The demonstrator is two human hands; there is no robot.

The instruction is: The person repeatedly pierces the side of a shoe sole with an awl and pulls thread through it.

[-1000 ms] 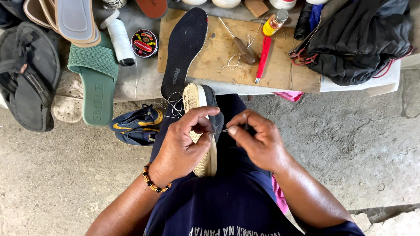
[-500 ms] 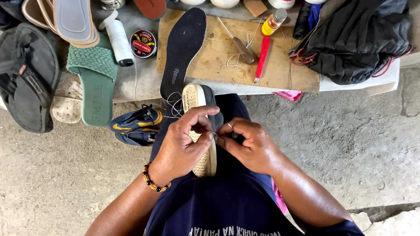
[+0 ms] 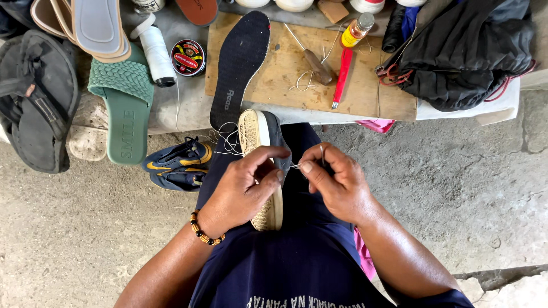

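A person is sitting with a shoe [image 3: 264,171] resting sole-up on the lap, its long axis running straight away from the body, toe toward the near edge of the bench [image 3: 188,108]. The left hand [image 3: 242,191] is wrapping over the shoe from its left side, fingers closed around the sole and upper, thumb lying across the top. The right hand [image 3: 337,182] is sitting just beside the shoe's right edge, fingers pinched shut on a thin needle [image 3: 321,154] pointing upward, with pale thread [image 3: 294,166] running the short gap back to the shoe's side. Both hands are equally near; the shoe is lying to the left of the needle. Open room is lying to the right, over bare concrete floor [image 3: 456,188]. Ahead, a wooden board [image 3: 297,68] on the bench is carrying a black insole [image 3: 240,63] and a red-handled tool [image 3: 342,74].
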